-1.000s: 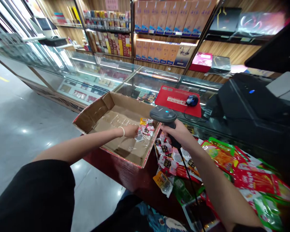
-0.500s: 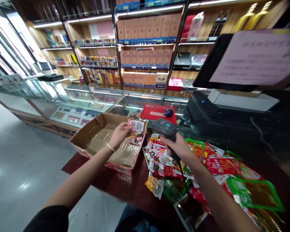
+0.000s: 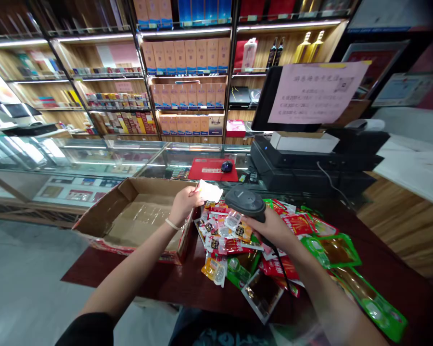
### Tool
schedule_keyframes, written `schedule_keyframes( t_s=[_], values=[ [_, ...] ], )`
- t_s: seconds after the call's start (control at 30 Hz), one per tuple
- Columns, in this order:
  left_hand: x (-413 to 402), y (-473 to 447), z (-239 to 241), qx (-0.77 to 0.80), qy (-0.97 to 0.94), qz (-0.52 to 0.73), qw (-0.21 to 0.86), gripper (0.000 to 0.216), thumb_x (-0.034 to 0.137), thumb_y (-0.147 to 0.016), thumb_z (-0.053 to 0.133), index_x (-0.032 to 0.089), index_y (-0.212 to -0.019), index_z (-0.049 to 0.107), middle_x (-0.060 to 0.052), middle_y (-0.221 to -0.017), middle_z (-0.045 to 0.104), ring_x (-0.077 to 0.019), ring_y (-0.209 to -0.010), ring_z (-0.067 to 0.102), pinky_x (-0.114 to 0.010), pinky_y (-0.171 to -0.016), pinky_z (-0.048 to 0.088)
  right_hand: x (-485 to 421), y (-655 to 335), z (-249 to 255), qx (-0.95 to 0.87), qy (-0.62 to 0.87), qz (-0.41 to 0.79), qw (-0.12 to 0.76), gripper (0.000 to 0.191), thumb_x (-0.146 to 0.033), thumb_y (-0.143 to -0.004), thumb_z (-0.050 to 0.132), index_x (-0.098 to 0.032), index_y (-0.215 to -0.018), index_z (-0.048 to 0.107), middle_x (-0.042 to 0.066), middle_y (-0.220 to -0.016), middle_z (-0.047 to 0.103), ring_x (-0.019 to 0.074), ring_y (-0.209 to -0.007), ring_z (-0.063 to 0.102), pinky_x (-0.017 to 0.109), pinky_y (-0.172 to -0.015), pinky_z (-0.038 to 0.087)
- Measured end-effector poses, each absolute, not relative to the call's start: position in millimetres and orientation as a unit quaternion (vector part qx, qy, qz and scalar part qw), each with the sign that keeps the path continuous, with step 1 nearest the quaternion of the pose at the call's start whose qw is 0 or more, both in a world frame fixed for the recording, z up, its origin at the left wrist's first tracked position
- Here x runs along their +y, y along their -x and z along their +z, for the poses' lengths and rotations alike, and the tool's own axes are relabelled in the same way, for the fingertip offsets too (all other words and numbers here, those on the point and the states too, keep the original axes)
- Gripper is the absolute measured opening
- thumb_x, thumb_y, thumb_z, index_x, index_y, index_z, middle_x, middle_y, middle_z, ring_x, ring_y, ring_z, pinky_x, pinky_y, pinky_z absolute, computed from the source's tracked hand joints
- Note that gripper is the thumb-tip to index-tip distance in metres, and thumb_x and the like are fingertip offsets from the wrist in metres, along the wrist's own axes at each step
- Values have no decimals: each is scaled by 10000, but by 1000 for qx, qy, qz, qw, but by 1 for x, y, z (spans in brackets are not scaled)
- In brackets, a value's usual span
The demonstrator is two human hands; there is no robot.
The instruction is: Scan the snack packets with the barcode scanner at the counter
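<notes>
Wood-backed, lit shelving (image 3: pixel 261 50) stands behind a glass display counter (image 3: pixel 126 153); nearer me, a dark-red glossy tabletop (image 3: pixel 159 281) carries the work.

Left hand (image 3: pixel 183 205): thumb and fingers pinch a small, flat, glare-whitened packet (image 3: pixel 210 191) by its near end. Packet location: raised beside the far right corner of an open brown cardboard box (image 3: pixel 159 185), just beside the scanner's nose. Contact between the two: cannot tell from my view. Print unreadable to me, washed out.

Right hand (image 3: pixel 272 223): wrapped around the handle of a dark-grey, pistol-shaped plastic barcode scanner (image 3: pixel 246 201), black cable (image 3: pixel 284 271) trailing below. Whether a finger presses the trigger, I cannot see.

Below the scanner: a loose heap of small red, white and pink plastic snack packets (image 3: pixel 225 233).

Handling estimate: I judge the packet light, thin-skinned, rather slick, likely to bend. I would favour a gentle edge pinch, leaving the broad face uncovered. Scanner: probably stiff, modest in weight, best held by the handle.
</notes>
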State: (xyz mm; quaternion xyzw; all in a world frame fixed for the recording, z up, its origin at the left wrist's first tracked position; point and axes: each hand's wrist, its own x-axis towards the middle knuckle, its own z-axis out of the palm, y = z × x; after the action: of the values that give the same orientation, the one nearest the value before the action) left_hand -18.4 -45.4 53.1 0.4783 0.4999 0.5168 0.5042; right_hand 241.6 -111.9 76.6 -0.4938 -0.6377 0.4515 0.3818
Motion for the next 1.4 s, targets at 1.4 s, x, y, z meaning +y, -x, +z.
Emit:
schedule_keyframes(
  t_s=[1.4],
  values=[
    [-18,-103,-57,527,-680,401,314,191,114,-814,635,143,-974,735,-101,-994,734,-220,-932,652,-365,-886,500,-129,-349,34,-460,549,475,511,386,-478,-733,786,-217,-726,503,-59,-525,540,86,-365,455,226,-389,381]
  ],
)
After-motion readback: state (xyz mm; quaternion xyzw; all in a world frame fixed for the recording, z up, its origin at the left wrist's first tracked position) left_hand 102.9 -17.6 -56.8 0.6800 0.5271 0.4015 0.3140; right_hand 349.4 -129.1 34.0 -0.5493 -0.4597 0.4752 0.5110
